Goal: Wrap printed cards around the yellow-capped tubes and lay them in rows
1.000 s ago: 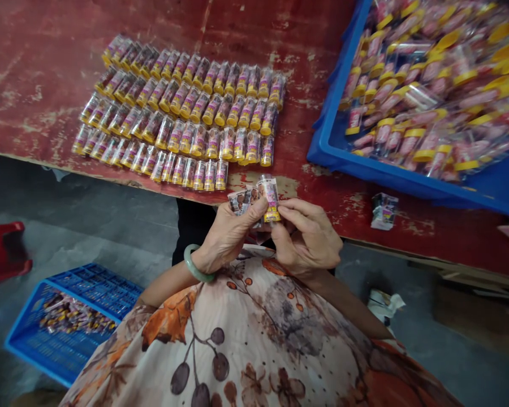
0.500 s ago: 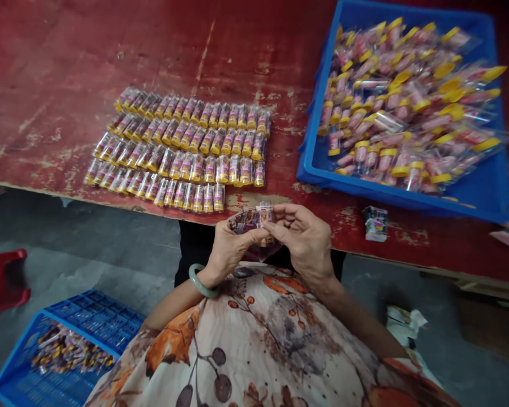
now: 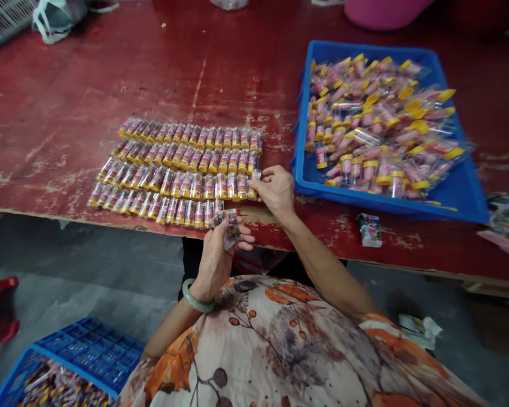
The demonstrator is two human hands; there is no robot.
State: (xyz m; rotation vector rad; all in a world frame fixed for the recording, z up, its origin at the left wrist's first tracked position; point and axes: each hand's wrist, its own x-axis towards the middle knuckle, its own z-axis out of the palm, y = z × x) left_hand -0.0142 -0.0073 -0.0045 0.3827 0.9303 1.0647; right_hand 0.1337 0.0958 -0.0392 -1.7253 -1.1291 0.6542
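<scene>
Rows of small clear tubes with yellow caps point(image 3: 197, 185) lie side by side on the red table point(image 3: 161, 73). My right hand point(image 3: 276, 193) reaches over the right end of the third row, its thumb and forefinger pinching a small clear packet point(image 3: 255, 175) against the last tube there. Below the front row, at the table's edge, my left hand point(image 3: 219, 254) holds several printed packets point(image 3: 231, 229) under its thumb, with its other fingers spread beneath them. A green bangle circles the left wrist.
A blue tray point(image 3: 385, 206) heaped with yellow-capped tubes stands at the right. A packet stack point(image 3: 369, 230) lies before it. Below left are a blue basket point(image 3: 85, 345) of tubes and a red stool point(image 3: 0, 311). A pink container point(image 3: 385, 11) is at the back.
My hands have parted: the right has moved up and left to the third row's end, and the left has lowered slightly with its packets. The view has tilted up.
</scene>
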